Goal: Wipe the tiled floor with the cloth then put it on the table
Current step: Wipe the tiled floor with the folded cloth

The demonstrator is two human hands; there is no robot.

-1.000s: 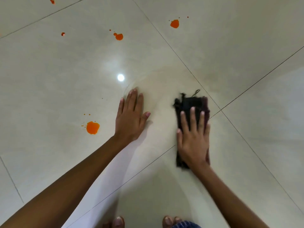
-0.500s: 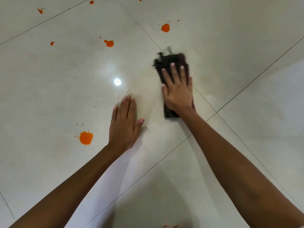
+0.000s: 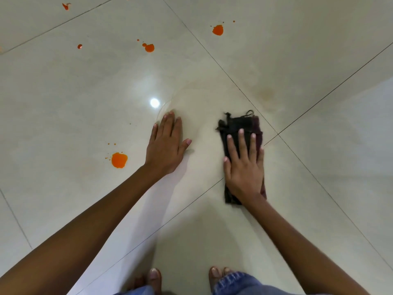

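Note:
A dark folded cloth (image 3: 236,126) lies flat on the glossy cream tiled floor (image 3: 319,167). My right hand (image 3: 244,167) presses down on it with fingers spread, covering its middle. My left hand (image 3: 167,145) rests flat on the bare tile to the left of the cloth, fingers together, holding nothing. Orange spill spots dot the floor: a big one (image 3: 119,160) left of my left hand, one (image 3: 149,47) farther off, one (image 3: 218,30) at the top. A faint yellowish smear (image 3: 265,93) shows just beyond the cloth.
Dark grout lines (image 3: 212,58) cross the floor diagonally. My bare toes (image 3: 154,275) and blue jeans hems (image 3: 231,282) show at the bottom edge. A ceiling light reflects as a bright dot (image 3: 154,102) near my left fingertips. No table is in view.
My right hand had pushed the cloth forward toward the top spot, then pulled it back toward me to where it began. My left hand stayed planted.

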